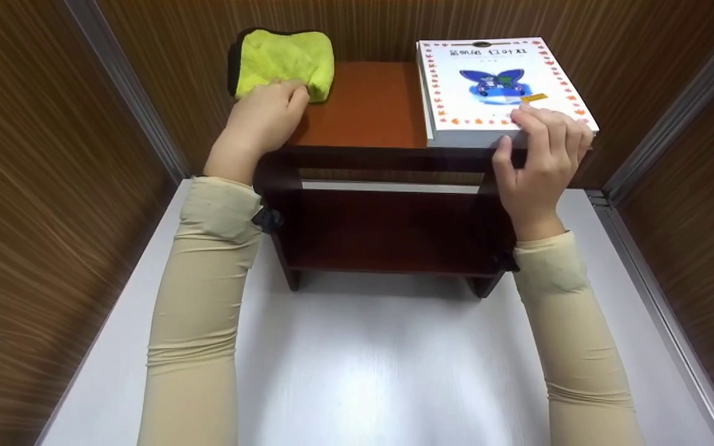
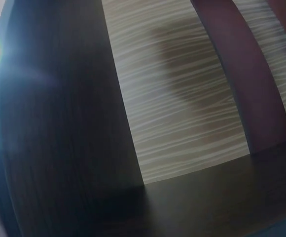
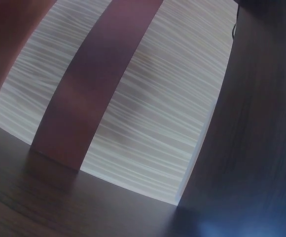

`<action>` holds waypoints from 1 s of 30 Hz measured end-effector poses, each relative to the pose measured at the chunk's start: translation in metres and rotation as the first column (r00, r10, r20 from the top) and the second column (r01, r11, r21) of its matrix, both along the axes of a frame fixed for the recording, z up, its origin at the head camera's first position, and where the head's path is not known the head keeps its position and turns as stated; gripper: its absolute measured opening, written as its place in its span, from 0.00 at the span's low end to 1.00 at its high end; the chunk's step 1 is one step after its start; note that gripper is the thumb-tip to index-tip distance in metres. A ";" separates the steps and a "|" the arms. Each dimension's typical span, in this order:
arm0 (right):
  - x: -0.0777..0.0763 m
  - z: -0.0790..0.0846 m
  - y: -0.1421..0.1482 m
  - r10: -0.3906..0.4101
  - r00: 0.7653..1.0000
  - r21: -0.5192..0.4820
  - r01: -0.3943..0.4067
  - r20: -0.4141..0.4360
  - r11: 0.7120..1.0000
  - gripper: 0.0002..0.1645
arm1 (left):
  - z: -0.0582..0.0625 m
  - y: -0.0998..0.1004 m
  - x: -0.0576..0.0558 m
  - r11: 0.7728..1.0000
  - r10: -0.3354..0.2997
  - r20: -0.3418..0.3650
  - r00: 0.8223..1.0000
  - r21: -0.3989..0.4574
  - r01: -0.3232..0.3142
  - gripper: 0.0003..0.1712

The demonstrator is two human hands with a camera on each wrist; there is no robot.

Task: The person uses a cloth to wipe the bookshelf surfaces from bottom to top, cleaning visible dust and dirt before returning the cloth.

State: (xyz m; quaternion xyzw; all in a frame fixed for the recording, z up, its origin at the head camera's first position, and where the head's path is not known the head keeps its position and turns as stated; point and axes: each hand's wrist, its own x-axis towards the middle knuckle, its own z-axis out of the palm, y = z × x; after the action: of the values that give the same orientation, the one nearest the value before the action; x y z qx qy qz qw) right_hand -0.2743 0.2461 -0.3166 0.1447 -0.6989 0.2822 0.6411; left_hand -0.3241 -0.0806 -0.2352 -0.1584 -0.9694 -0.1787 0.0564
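A yellow-green cloth [image 1: 286,52] with a dark edge lies at the left end of the small wooden shelf's top [image 1: 369,105]. My left hand [image 1: 267,114] grips its near edge with curled fingers, and the cloth bunches beside the thumb; the fingertips are hidden. At the right end lies a thick white book [image 1: 456,102] with a blue butterfly picture and a leaf border. My right hand [image 1: 543,148] rests over its near right corner, loosely bent fingertips on the cover and the thumb at the front edge. Neither hand shows in the wrist views.
Below the top, the shelf has a lower board [image 1: 382,229] between two side panels [image 2: 59,123]. A crossbar [image 3: 93,84] runs behind. Wood-grain walls [image 1: 35,155] close in the left, right and back. The floor [image 1: 363,359] is white and glossy.
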 end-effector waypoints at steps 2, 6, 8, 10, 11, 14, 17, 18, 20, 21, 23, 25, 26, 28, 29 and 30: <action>-0.001 -0.003 0.002 -0.003 1.000 0.003 0.003 -0.001 1.000 0.20 | -0.002 0.001 -0.003 1.000 -0.004 0.017 1.000 0.005 0.004 0.25; -0.002 -0.006 0.003 -0.001 1.000 0.006 0.001 0.003 1.000 0.19 | -0.005 0.000 -0.006 1.000 -0.006 0.057 0.998 -0.010 0.006 0.29; -0.003 -0.006 0.004 -0.007 1.000 0.009 0.007 0.008 1.000 0.20 | -0.005 -0.001 -0.006 1.000 -0.003 0.054 0.999 -0.020 0.004 0.30; -0.003 -0.004 0.005 -0.012 1.000 0.011 0.012 0.008 1.000 0.20 | -0.004 0.000 -0.007 1.000 -0.004 0.028 1.000 -0.023 0.005 0.30; -0.003 -0.003 0.005 -0.013 1.000 0.011 0.013 0.009 1.000 0.20 | -0.004 0.000 -0.006 1.000 -0.007 0.009 1.000 -0.022 0.007 0.29; 0.000 0.000 0.002 -0.007 1.000 0.005 0.007 0.006 1.000 0.20 | -0.005 0.001 -0.005 1.000 -0.015 -0.056 0.998 -0.016 0.014 0.26; 0.000 0.001 0.002 -0.008 1.000 0.001 0.008 0.008 1.000 0.19 | -0.004 0.001 -0.004 1.000 -0.013 -0.095 0.995 -0.006 0.013 0.23; 0.000 0.001 0.002 -0.010 1.000 0.000 0.010 0.009 1.000 0.19 | -0.004 0.002 -0.004 1.000 -0.012 -0.108 0.994 -0.002 0.012 0.23; -0.001 0.000 0.005 -0.017 1.000 0.003 0.017 0.013 1.000 0.19 | -0.004 0.003 -0.003 1.000 -0.011 -0.133 0.991 0.006 0.011 0.22; -0.003 -0.001 0.006 -0.021 1.000 0.005 0.021 0.015 1.000 0.20 | -0.005 0.004 -0.003 1.000 -0.009 -0.147 0.989 0.010 0.011 0.22; -0.004 -0.002 0.008 -0.024 1.000 0.008 0.023 0.016 1.000 0.20 | -0.007 0.004 -0.002 1.000 -0.008 -0.192 0.981 0.020 0.012 0.21; -0.005 -0.003 0.009 -0.025 1.000 0.013 0.024 0.019 1.000 0.20 | -0.009 0.004 0.000 1.000 -0.008 -0.240 0.971 0.027 0.014 0.21; -0.006 -0.004 0.008 -0.025 0.999 0.015 0.025 0.020 1.000 0.20 | -0.010 0.003 0.001 0.999 -0.006 -0.259 0.966 0.030 0.014 0.22; -0.007 -0.004 0.008 -0.022 1.000 0.017 0.022 0.019 1.000 0.20 | -0.012 0.002 0.002 0.999 0.002 -0.287 0.958 0.040 0.010 0.22; -0.007 -0.004 0.008 -0.020 1.000 0.017 0.020 0.018 1.000 0.20 | -0.012 0.002 0.003 0.999 0.004 -0.295 0.956 0.046 0.010 0.23; -0.007 -0.004 0.007 -0.018 1.000 0.017 0.018 0.018 1.000 0.20 | -0.012 0.001 0.004 0.999 0.004 -0.298 0.955 0.053 0.012 0.23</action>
State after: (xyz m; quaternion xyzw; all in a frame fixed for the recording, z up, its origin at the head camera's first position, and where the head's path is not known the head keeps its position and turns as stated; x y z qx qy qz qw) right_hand -0.2817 0.2534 -0.3210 0.1412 -0.7083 0.2720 0.6360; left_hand -0.3198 -0.0796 -0.2477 -0.1838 -0.9444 -0.1791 0.2055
